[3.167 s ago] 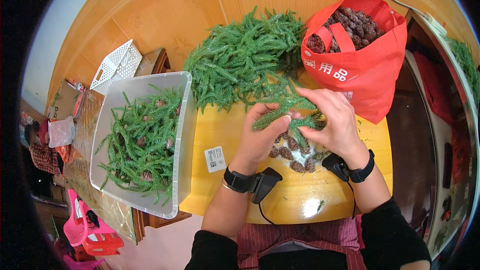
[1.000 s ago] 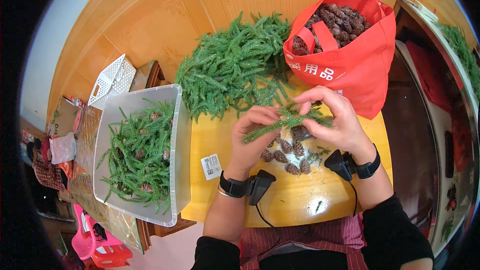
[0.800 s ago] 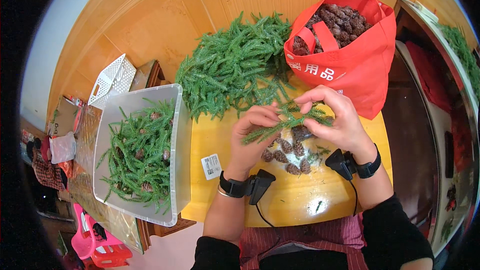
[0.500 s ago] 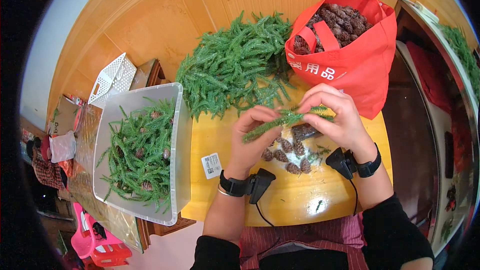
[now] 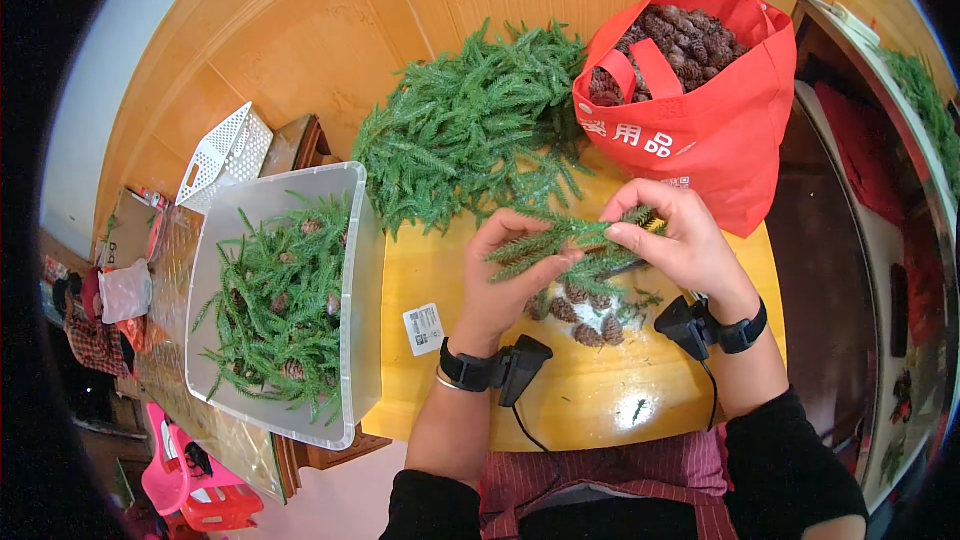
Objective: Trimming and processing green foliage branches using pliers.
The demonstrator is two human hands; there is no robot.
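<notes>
Between both hands, above the yellow table [image 5: 440, 400], is a green artificial pine sprig [image 5: 565, 236] with spread needled twigs. My left hand [image 5: 498, 285] pinches its left side with thumb and fingers. My right hand [image 5: 672, 240] is closed on its right end, thumb against forefinger. Several brown pine cones [image 5: 588, 336] lie below the sprig on a patch of white stuff, partly covered by the twigs. Behind my hands rises a big heap of pine sprigs [image 5: 460, 130].
At the left stands a clear plastic bin [image 5: 365, 340] with sprigs and cones inside. A red bag [image 5: 730, 140] full of pine cones fills the back right. A white label [image 5: 423, 330] lies near the bin. A white basket [image 5: 245, 145] and pink stool [image 5: 170, 485] are farther left.
The sprig has been turned and its twigs now fan out wider, covering the dark block and some cones seen before. My right hand has shifted slightly down and right.
</notes>
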